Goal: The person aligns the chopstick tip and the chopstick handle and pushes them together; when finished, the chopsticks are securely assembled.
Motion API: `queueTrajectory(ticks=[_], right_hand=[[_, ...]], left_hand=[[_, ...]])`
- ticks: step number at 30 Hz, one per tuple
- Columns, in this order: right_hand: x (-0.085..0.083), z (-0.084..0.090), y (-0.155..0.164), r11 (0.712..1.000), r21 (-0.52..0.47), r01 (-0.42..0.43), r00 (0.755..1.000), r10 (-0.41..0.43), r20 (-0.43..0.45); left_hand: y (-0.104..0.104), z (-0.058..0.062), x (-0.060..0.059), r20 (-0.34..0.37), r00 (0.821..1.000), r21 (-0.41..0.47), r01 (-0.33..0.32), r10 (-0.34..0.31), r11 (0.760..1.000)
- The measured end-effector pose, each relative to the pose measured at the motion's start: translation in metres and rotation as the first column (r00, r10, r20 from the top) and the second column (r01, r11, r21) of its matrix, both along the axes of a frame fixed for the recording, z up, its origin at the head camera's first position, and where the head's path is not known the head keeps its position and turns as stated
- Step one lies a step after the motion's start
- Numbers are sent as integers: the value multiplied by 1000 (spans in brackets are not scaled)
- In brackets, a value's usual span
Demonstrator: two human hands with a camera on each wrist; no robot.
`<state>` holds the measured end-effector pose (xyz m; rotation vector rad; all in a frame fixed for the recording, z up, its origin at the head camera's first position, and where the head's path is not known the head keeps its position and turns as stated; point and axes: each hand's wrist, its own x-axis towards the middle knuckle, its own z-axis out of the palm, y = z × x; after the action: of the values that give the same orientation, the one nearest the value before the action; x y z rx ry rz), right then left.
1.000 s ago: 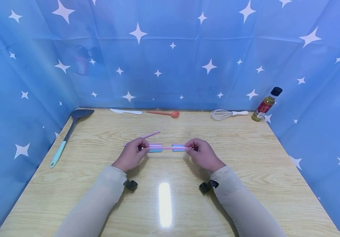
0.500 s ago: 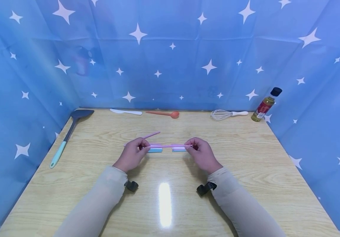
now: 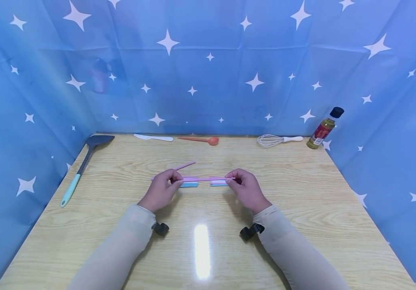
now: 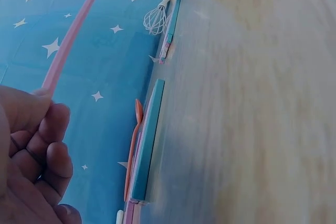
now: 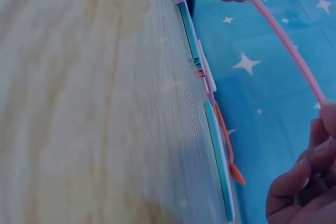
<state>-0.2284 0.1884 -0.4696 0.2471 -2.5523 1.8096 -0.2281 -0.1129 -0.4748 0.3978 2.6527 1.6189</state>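
While both hands pinch it, the pink straw (image 3: 204, 179) spans horizontally between them, lifted just above the table (image 3: 302, 209) at its middle. Left hand (image 3: 160, 188): grip pinches the straw's left end, thumb and fingers curled round it; the left wrist view shows the straw (image 4: 68, 45) running away from the fingers (image 4: 39, 129). Right hand (image 3: 245, 188): grip pinches the right end, same in the right wrist view, straw (image 5: 286, 40) leading off toward the other hand.

Directly under the held straw, short straw pieces (image 3: 189, 184) in blue and pale pink lie on the table in two groups, one near each hand, gap between them. Another pink straw (image 3: 184, 165) lies tilted just behind the left hand.

Along the far edge, left to right: grey spatula (image 3: 84, 161) with a teal handle by the left wall, white knife (image 3: 153, 137), orange spoon (image 3: 200, 139), whisk (image 3: 278, 139) with a white handle, oil bottle (image 3: 324, 128) with a black cap in the right corner. All well apart from the hands. Blue star-print cloth (image 3: 208, 72) walls the table on three sides.
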Motion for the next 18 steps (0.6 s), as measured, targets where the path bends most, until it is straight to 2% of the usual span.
queueTrajectory(ticks=[11, 18], right_hand=[[-4, -4, 2, 1000, 5, 21, 999, -21, 25], [-8, -6, 8, 999, -18, 46, 997, -45, 60]], left_hand=[[-7, -3, -5, -9, 999, -1, -33, 33, 999], [-29, -8, -17, -14, 990, 13, -141, 141, 990]])
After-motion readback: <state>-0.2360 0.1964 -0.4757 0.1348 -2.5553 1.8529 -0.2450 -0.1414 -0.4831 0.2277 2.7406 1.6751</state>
